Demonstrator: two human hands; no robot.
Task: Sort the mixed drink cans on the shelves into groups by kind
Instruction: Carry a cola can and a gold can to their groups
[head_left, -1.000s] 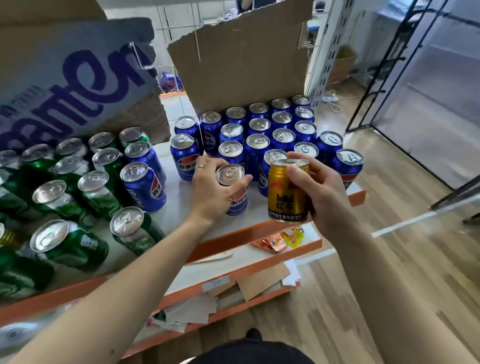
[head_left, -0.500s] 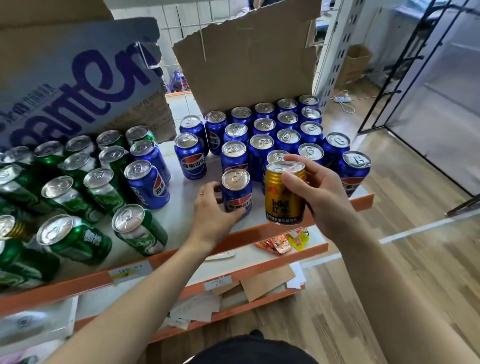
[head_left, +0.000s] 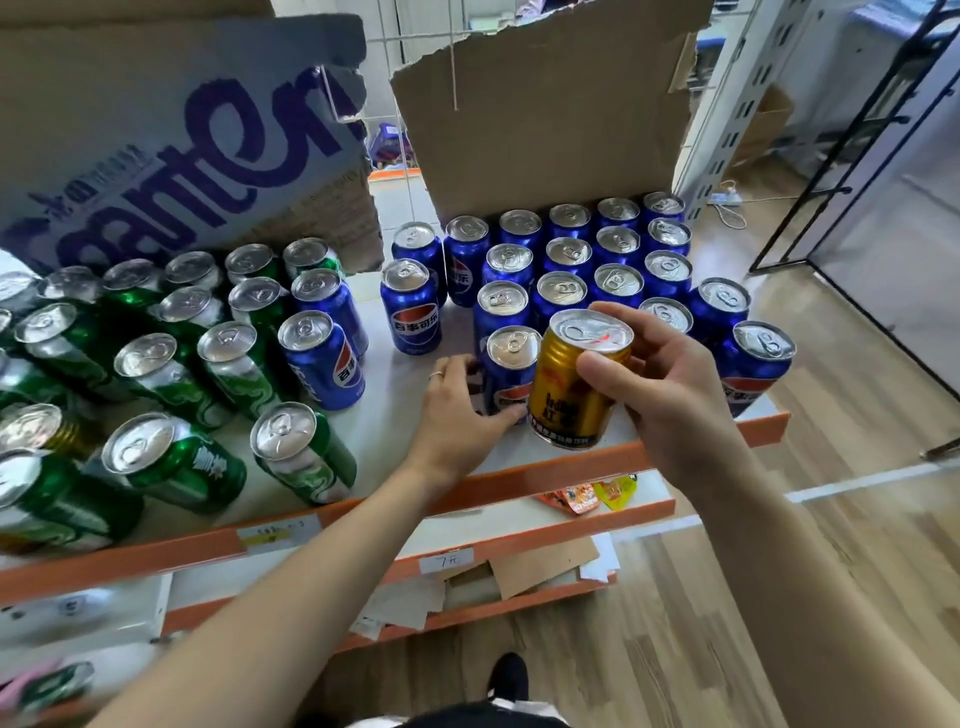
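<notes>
gold can (head_left: 569, 395) upright, lid up, in right grip (head_left: 670, 395); blue can (head_left: 511, 364) upright in left grip (head_left: 457, 410)

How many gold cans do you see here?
2. One gold can is held in the right hand near the shelf's front edge; another gold can stands at the far left among green cans. Others may be hidden.

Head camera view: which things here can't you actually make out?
Blue drink can: label partly covered by the left hand and the gold metal can, head view.
Green drink cans at far left: cut off by the frame edge, head view.
Pale paper shelf tag: writing blurred, head view.
</notes>
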